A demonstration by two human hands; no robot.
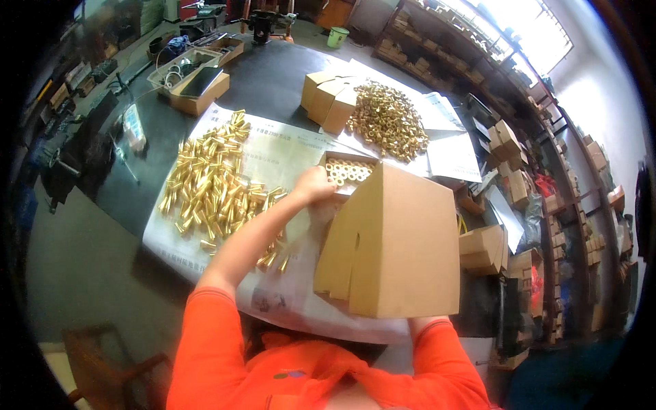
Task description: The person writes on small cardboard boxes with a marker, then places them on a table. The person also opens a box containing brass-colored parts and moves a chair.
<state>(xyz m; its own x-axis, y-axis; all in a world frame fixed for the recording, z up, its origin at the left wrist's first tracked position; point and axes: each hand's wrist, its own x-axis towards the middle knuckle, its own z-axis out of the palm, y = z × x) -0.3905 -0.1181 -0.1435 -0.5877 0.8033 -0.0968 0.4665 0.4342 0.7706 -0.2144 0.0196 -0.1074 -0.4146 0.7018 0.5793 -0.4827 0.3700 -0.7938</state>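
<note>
Several rows of small ring-ended pieces (pixel 347 172) stand in the open cardboard box (pixel 349 155), at its far end; the raised cardboard flap (pixel 408 239) on the near side hides the rest, so how full it is cannot be told. The packing looks partly done: a large heap of brass cone-shaped fittings (pixel 205 181) lies loose on the newspaper (pixel 321 316) to the left, and a heap of brass nuts (pixel 388 121) lies loose on the far right. Both heaps seem to be left to deal with. Another cardboard box (pixel 331 102), its top flaps folded over, stands on the far side of the tabletop (pixel 279 68), beside the nuts. The left hand (pixel 315 184) is at the open box's left wall; its fingers are mostly hidden, so I cannot tell whether they grip anything. The right hand is out of sight behind the flap.
</note>
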